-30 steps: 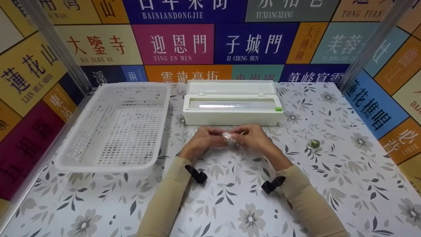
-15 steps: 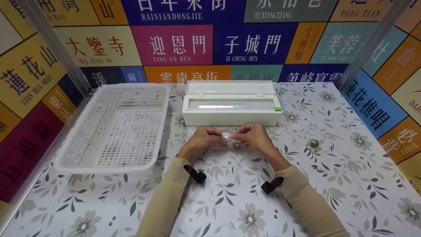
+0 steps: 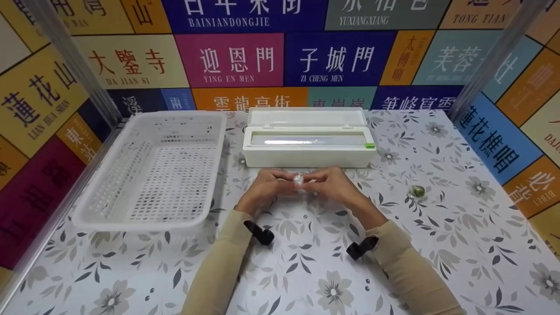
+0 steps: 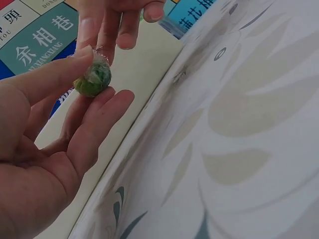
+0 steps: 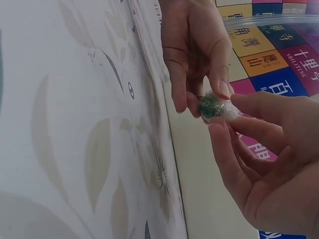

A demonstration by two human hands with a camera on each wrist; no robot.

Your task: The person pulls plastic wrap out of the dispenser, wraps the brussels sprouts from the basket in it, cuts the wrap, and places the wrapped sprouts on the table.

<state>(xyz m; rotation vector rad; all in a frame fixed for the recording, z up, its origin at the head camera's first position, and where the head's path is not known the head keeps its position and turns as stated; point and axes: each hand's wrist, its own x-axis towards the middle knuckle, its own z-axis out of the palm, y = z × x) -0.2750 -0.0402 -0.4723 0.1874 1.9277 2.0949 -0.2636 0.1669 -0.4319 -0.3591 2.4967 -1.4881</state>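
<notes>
Between both hands is a small round green thing wrapped in clear cling film [image 3: 298,180], raised above the table in front of a white box. My left hand [image 3: 271,186] pinches it between thumb and fingers; the left wrist view shows the green ball [image 4: 93,82] at those fingertips, film bunched on top. From the other side my right hand [image 3: 330,183] pinches the bunched film, its thumb and forefinger closing on the whitish end in the right wrist view [image 5: 230,110]. A second film-wrapped green ball [image 3: 418,191] lies on the table to the right.
The white cling film dispenser [image 3: 309,156] stands behind the hands, its lid raised, a film roll inside and a green slider at its right end. On the left sits a white perforated plastic basket [image 3: 146,225]. A floral cloth [image 3: 302,280] covers the table; printed panels rise behind.
My right fingers worked at the film, drew slightly back, then came in again against the left hand. The wrapped ball shifted slightly left. Basket, dispenser and second ball stayed put.
</notes>
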